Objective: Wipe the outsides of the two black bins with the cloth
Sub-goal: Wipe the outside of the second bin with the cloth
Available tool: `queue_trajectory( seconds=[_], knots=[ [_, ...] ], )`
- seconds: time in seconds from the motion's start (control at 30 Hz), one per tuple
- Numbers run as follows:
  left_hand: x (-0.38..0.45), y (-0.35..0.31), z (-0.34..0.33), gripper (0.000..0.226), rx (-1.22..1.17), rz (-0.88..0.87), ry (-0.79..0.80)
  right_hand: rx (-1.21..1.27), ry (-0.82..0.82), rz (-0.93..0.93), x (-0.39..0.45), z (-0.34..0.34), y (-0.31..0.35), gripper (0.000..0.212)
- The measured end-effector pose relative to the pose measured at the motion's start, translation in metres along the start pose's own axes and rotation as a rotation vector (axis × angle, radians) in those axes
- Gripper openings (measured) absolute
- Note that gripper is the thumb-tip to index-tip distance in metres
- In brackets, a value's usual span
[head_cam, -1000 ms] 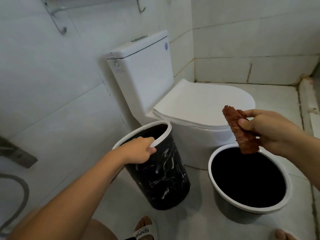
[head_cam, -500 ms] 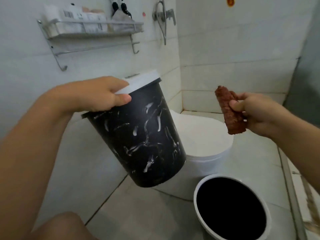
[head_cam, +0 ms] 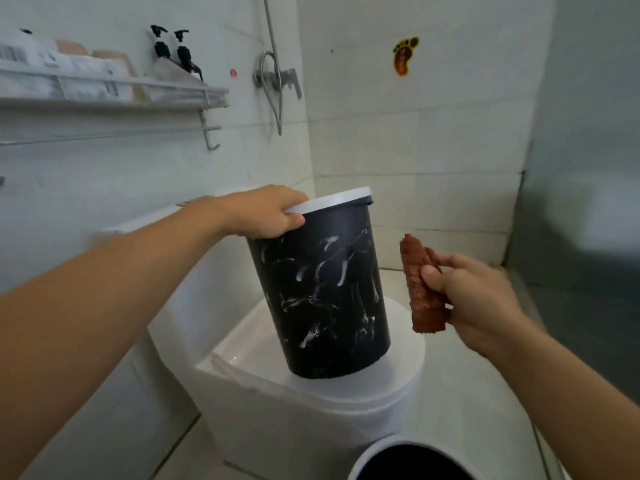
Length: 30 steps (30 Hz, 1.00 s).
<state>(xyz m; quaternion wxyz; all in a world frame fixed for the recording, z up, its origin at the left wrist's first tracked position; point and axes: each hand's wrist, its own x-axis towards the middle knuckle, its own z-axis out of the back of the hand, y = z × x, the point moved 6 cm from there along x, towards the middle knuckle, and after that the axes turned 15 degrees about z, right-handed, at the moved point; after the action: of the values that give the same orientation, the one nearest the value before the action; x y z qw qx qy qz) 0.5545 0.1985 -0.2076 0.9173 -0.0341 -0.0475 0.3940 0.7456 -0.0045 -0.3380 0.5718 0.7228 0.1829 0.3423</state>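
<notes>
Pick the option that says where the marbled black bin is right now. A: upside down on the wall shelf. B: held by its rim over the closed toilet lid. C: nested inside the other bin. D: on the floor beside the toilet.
B: the left hand grips the white rim of the marbled black bin, its base at the closed toilet lid; actual contact is unclear.

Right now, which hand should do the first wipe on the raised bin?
Right. The right hand already pinches the cloth just beside the bin; the left hand grips the bin's rim, holding it over the toilet lid.
</notes>
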Motion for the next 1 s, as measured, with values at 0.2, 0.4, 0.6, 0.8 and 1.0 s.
queue_trajectory(
  seconds=[0.2, 0.4, 0.6, 0.8, 1.0],
  knots=[
    [0.043, -0.003, 0.006, 0.017, -0.058, -0.075, 0.023, -0.025, 0.014, 0.033, 0.03, -0.007, -0.018, 0.017],
    [0.052, 0.0, 0.002, 0.032, -0.197, -0.181, -0.174, 0.008, 0.006, 0.059, 0.046, -0.01, -0.024, 0.017],
    [0.053, 0.011, -0.012, 0.047, -0.399, -0.282, -0.199, 0.012, 0.002, 0.206, 0.051, -0.02, -0.005, 0.017],
    [0.074, 0.015, -0.011, 0.047, -0.584, -0.259, -0.095, -0.283, 0.002, 0.608, 0.075, -0.041, 0.041, 0.024],
    [0.093, 0.029, -0.016, 0.054, -0.639, -0.201, -0.223, -0.592, 0.145, 0.934, 0.099, -0.082, 0.046, 0.028]
  ],
)
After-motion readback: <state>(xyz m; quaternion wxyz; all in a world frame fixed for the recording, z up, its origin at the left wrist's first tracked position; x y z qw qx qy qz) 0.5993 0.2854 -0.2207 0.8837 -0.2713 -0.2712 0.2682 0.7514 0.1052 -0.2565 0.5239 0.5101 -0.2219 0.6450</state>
